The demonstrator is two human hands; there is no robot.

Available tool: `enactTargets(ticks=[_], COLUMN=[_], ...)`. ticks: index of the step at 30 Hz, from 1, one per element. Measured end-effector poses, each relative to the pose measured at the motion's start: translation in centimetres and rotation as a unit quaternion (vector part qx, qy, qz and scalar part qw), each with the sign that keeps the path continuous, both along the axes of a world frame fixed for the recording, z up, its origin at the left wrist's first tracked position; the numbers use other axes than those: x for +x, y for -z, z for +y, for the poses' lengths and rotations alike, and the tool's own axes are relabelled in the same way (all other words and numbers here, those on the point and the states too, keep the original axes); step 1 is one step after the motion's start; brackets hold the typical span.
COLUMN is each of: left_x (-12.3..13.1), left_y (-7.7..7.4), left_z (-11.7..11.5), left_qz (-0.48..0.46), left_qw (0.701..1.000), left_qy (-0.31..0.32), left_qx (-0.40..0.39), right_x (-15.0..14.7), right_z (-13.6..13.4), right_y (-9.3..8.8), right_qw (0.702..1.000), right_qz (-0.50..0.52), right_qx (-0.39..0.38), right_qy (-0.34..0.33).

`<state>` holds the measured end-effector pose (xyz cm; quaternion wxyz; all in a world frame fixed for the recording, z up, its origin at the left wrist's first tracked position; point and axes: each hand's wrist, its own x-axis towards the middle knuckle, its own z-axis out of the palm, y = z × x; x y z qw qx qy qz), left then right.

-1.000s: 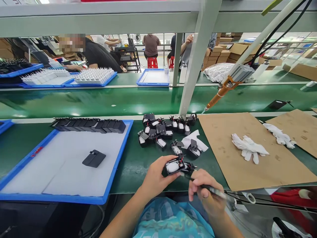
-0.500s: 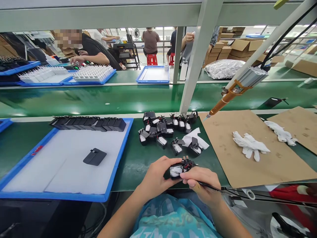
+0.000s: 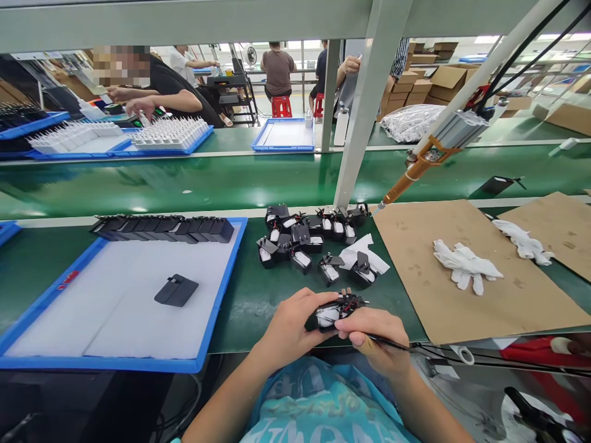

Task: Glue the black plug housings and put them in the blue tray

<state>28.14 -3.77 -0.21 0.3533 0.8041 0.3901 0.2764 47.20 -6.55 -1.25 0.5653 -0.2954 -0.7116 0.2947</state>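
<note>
My left hand (image 3: 293, 320) is closed around an open black plug housing (image 3: 329, 316) with white parts, red wires and metal prongs showing. Fingers of my right hand (image 3: 381, 338) pinch a slim black tool (image 3: 390, 343) whose tip end is at the housing; its exact kind is unclear. Just beyond both hands, several similar open black housings (image 3: 301, 261) lie in a loose cluster on the green bench. One of them rests on a crumpled white sheet (image 3: 359, 251).
On the left, a blue-rimmed tray (image 3: 225, 277) holds a row of black cases (image 3: 170, 229) and one lone case (image 3: 176, 290). White gloves (image 3: 466, 266) lie on brown cardboard (image 3: 429, 295) at right, below an angled orange-and-silver tool (image 3: 415, 169). Co-workers sit beyond the green belt.
My view has shifted slightly. Both hands keep nearly the same hold on the housing and the slim tool. The co-worker's hands at the far left have moved.
</note>
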Motion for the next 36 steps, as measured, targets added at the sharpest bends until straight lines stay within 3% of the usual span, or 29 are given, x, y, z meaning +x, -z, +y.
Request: enactTargets(ticks=[16,27,36], left_x=[-0.2,-0.7,-1.7], left_y=[0.3,0.3,0.7], left_z=[-0.1,0.1,-0.2], left_qz=[0.003,-0.014,0.005], left_qw=[1.000,0.996,0.997], left_qy=[0.016,-0.005,-0.014], left_qx=[0.007,-0.083,-0.069], right_x=[0.4,1.9,-0.4], right_z=[0.1,0.6,0.6], right_y=[0.7,1.1,0.9], right_qw=[0.999,0.999,0.996], right_qz=[0.013,0.010,-0.023], right_qx=[-0.022,0.013,0.005], right_qy=[-0.028,-0.050,-0.084])
